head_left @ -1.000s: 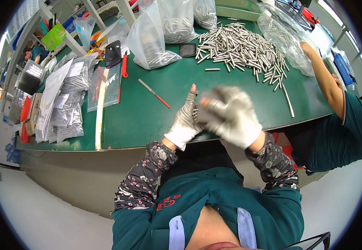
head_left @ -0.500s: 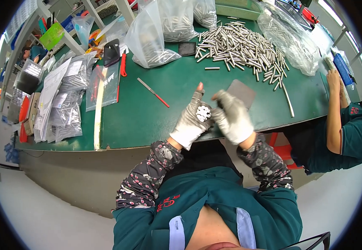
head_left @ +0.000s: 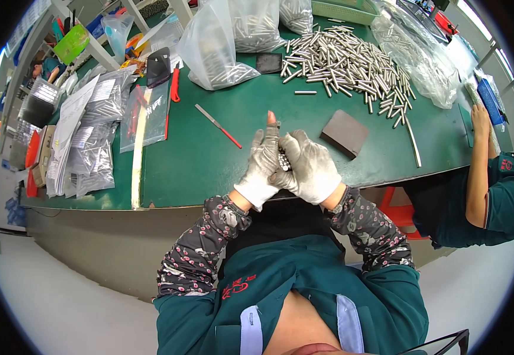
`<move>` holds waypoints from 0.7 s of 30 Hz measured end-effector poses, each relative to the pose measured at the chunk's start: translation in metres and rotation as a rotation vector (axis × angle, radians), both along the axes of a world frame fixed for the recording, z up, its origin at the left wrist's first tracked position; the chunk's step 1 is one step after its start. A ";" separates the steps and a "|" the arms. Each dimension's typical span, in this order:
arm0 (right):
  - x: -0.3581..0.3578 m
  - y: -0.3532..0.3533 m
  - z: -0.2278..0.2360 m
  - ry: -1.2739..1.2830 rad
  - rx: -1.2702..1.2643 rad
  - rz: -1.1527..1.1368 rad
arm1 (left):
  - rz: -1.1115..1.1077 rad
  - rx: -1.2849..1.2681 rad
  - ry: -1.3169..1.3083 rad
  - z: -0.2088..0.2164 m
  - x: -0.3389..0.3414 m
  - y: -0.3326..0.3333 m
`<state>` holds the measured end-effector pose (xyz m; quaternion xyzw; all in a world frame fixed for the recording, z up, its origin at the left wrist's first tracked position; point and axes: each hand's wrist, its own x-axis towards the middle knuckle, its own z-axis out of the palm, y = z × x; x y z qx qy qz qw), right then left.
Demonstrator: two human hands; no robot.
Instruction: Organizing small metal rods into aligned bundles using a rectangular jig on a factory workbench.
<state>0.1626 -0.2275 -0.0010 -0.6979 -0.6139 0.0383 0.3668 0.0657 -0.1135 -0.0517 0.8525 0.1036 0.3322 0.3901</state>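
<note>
In white work gloves greyed at the fingers, my left hand and my right hand meet over the table's near edge. Between them is a bundle of short metal pins, its round ends partly showing. My left hand wraps the bundle, thumb pointing away from me. From the other side my right hand closes against it, fingers curled. To the right of my hands lies a dark rectangular block. A slim file with a red handle rests on the left. Farther off spreads a large pile of loose metal pins.
Clear bags of pins stand at the back beside a small black block. Filled bags and papers crowd the left, near a red-handled tool. A thin metal rod lies right, and a co-worker's arm reaches in there.
My right hand has come in from the right and closed against the pin bundle, covering most of its ends. Both hands are slightly farther left. The dark block shows more fully now.
</note>
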 end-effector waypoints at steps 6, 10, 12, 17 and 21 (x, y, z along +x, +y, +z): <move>0.005 0.003 -0.007 -0.071 -0.025 0.061 | -0.050 0.359 0.300 0.011 -0.015 0.004; 0.008 0.001 0.001 -0.138 -0.023 0.054 | 0.013 0.435 0.485 0.033 -0.019 0.002; 0.009 0.004 -0.002 -0.144 0.003 0.062 | 0.085 0.539 0.554 0.037 -0.018 0.000; 0.004 0.012 0.004 -0.153 0.000 0.085 | 0.150 0.750 0.650 0.040 -0.018 -0.006; 0.003 0.018 0.005 -0.208 0.106 0.091 | 0.148 0.681 0.578 0.035 -0.020 -0.004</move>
